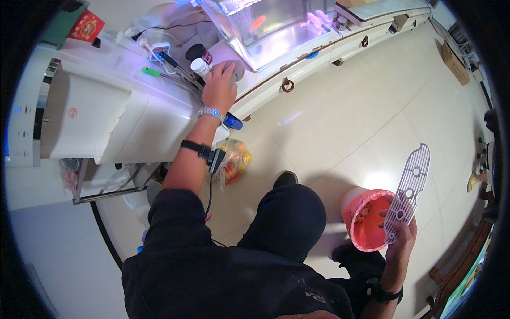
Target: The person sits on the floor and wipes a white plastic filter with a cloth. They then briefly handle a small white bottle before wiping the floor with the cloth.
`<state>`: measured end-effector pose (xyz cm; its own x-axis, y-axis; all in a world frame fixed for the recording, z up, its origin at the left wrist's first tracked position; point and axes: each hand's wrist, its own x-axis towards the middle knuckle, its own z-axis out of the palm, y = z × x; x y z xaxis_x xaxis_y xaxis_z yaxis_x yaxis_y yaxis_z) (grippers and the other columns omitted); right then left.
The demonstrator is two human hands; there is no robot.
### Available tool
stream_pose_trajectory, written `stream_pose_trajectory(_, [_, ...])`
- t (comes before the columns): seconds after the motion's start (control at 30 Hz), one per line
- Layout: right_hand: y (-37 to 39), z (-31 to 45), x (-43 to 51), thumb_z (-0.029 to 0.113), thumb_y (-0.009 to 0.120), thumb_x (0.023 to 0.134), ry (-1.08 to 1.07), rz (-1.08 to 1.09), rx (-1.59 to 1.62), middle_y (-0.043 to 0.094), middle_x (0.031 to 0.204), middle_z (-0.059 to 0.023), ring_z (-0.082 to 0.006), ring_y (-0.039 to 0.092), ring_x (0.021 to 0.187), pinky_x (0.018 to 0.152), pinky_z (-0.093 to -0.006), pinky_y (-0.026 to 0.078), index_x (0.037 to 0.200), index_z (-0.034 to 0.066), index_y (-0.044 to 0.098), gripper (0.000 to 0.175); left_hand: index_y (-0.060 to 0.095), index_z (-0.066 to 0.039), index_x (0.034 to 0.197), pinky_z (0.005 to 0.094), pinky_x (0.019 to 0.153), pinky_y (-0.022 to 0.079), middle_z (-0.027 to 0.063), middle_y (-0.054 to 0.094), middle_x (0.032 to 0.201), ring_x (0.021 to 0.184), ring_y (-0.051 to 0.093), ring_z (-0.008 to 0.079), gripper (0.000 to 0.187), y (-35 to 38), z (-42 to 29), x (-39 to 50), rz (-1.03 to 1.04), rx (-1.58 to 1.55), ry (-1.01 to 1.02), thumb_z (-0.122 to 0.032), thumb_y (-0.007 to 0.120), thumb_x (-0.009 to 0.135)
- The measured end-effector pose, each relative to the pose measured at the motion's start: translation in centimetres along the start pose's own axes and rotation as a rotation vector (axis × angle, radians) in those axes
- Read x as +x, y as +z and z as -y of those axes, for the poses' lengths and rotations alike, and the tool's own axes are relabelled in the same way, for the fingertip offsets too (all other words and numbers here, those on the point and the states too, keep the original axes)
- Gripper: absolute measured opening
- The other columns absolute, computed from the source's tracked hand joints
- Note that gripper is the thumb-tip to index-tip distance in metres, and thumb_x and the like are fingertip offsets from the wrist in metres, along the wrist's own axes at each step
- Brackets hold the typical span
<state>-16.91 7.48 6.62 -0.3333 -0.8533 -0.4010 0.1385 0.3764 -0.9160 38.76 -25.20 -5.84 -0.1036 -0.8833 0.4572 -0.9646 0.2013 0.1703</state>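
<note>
My left hand (219, 89) reaches up to the cabinet top (223, 52), its fingers gripping a grey bundled cloth (239, 71). A white-capped bottle (199, 66) and a dark-lidded jar (198, 52) stand right beside those fingers. Low on the right, my right hand (401, 239) holds a long slotted plastic grille (410, 183) by its lower end. Round holes run along the grille, and it slants up and to the right. Behind and left of it is a pink-lined bin (350, 207) with some scraps inside; part of its opening is hidden by the grille and fingers.
A lit fish tank (275, 48) with fish stands on the cabinet. Cables, a power strip (160, 51) and a green-tipped tool (151, 71) lie left. A white water dispenser (91, 107) adjoins the cabinet. A bag of fruit (235, 159) sits on the tiled floor (342, 119).
</note>
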Motion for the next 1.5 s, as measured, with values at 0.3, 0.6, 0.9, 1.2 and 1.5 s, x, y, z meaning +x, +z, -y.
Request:
stream_pose_trajectory(0.3, [-0.7, -0.3, 0.3, 0.007, 0.054, 0.086, 0.004, -0.001, -0.053, 0.078, 0.145, -0.0237, -0.0305, 0.083, 0.114, 0.088, -0.0411, 0.072, 0.16, -0.0105, 0.059, 0.076, 0.074, -0.02, 0.153, 0.0542, 0.109, 0.062, 0.0137, 0.065, 0.154, 0.136, 0.066, 0.0419, 0.055, 3.3, -1.1, -0.5, 0.269, 0.157, -0.137, -0.015, 0.074, 0.099])
stream_pose_trajectory(0.6, [-1.2, -0.6, 0.4, 0.007, 0.052, 0.086, -0.006, 0.019, -0.052, 0.077, 0.148, -0.025, -0.0287, 0.082, 0.114, 0.089, -0.0402, 0.071, 0.16, -0.0112, 0.058, 0.077, 0.074, -0.01, 0.152, 0.0536, 0.114, 0.059, 0.0189, 0.071, 0.145, 0.134, 0.068, 0.0445, 0.057, -0.9, -2.0, -2.5, 0.177, -0.017, -0.079, -0.015, 0.079, 0.095])
stream_pose_trajectory(0.9, [-1.1, -0.2, 0.1, 0.008, 0.054, 0.088, 0.005, -0.006, -0.119, 0.077, 0.147, -0.0219, -0.0261, 0.08, 0.114, 0.091, -0.0385, 0.067, 0.162, -0.008, 0.06, 0.076, 0.068, -0.009, 0.16, 0.0549, 0.119, 0.056, 0.0245, 0.069, 0.151, 0.135, 0.069, 0.0459, 0.066, 5.2, 0.4, 4.4, 0.292, 0.194, -0.187, -0.024, 0.076, 0.097])
stream_pose_trajectory(1.2, [-2.6, -1.3, 0.3, 0.004, 0.053, 0.09, -0.003, 0.03, -0.139, 0.077, 0.15, -0.0199, -0.0256, 0.08, 0.117, 0.093, -0.0376, 0.066, 0.167, -0.0068, 0.057, 0.077, 0.065, -0.004, 0.159, 0.0561, 0.118, 0.057, 0.0294, 0.069, 0.152, 0.132, 0.07, 0.0487, 0.064, 2.8, -3.0, -1.4, 0.3, 0.028, -0.226, -0.028, 0.069, 0.1])
stream_pose_trajectory(1.5, [-3.9, -1.9, 0.6, 0.004, 0.054, 0.092, -0.044, 0.077, -0.204, 0.075, 0.153, -0.0206, -0.0265, 0.079, 0.118, 0.093, -0.0384, 0.067, 0.17, -0.0073, 0.052, 0.079, 0.051, 0.009, 0.16, 0.0536, 0.123, 0.056, 0.0365, 0.062, 0.161, 0.147, 0.065, 0.0497, 0.085, 5.3, -3.1, 5.8, 0.342, -0.078, -0.505, -0.037, 0.078, 0.094])
